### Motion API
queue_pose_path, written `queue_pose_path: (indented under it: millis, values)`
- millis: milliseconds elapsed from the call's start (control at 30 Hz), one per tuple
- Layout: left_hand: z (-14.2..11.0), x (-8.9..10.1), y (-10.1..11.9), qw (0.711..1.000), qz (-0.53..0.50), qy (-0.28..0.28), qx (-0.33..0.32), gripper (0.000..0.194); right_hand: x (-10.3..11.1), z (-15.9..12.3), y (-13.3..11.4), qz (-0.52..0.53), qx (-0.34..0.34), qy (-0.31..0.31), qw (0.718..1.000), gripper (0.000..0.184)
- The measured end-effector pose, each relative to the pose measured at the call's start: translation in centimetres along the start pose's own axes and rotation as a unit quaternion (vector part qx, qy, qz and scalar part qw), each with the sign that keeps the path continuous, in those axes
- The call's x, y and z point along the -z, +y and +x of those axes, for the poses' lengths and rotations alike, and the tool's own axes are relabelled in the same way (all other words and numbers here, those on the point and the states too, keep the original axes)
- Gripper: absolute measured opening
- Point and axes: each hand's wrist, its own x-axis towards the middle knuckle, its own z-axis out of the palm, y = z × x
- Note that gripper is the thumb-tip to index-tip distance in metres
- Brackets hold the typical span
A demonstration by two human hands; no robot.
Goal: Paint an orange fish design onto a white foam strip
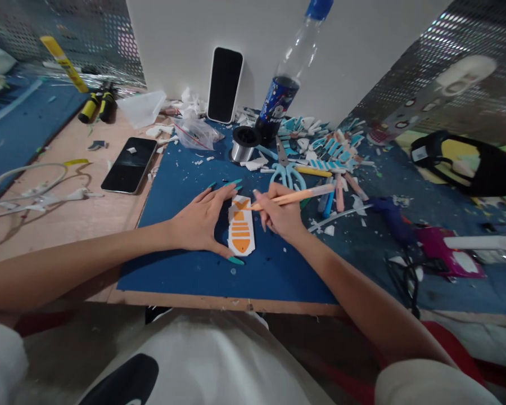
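Note:
A small white board [250,245] with an orange fish-skeleton pattern [240,229] lies on the blue mat [185,275] in front of me. My left hand [204,216] is spread flat at its left side, thumb by the lower end and fingertips by the top edge. Long green nails show on it. In my right hand [281,214] an orange marker [306,195] is pinched, its tip touching the upper right part of the pattern at the tail. Just beyond the right hand lie light-blue scissors [287,171].
Behind the board stand a wire spool [242,147], an upright phone [225,84] and a cola bottle [278,101]. White and blue scraps [333,146] pile up at back right. Left are another phone [130,166], pliers [98,106] and a white cable [29,169]. A blue glue gun [390,216] lies right.

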Motion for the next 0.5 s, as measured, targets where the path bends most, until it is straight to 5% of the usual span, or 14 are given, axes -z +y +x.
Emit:
queue_pose_path:
  millis: [133, 500]
  values:
    - [0.06, 0.0, 0.02, 1.0, -0.01, -0.006, 0.011, 0.128, -0.75, -0.59, -0.09, -0.045, 0.003, -0.091, 0.995, 0.041]
    - [-0.05, -0.04, -0.12, 1.0, 0.012, -0.007, 0.0, 0.127, -0.8, -0.38, -0.04, -0.097, 0.029, -0.129, 0.986, 0.039]
